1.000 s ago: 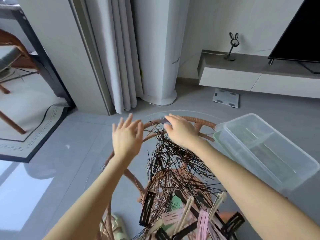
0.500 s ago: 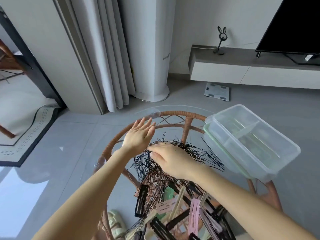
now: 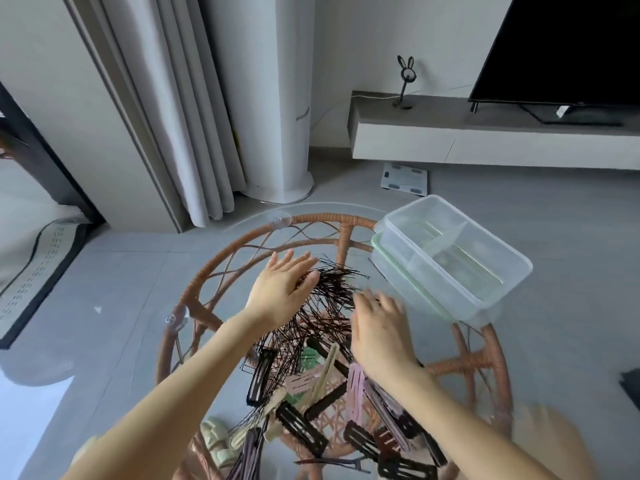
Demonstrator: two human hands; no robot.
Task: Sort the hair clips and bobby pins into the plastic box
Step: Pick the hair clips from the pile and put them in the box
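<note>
Tabletop (image 3: 216, 271) shows one plastic box (image 3: 450, 258), left hand (image 3: 280, 292), right hand (image 3: 381, 327), pins (image 3: 332, 289).

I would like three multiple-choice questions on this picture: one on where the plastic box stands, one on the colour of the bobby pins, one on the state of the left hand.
1. Where is the plastic box?
A. On the floor.
B. On the table, right of the bobby pins.
C. On the TV shelf.

2. What colour are the bobby pins?
A. White.
B. Yellow.
C. Dark, nearly black.

3. How is the left hand?
A. Fingers straight, on the pins.
B. A fist.
C. Pinching a pink clip.

Answers: 1 B, it sits at the table's far right edge; 2 C, the whole pile looks dark; 3 A, flat fingers touch the pins.
</note>
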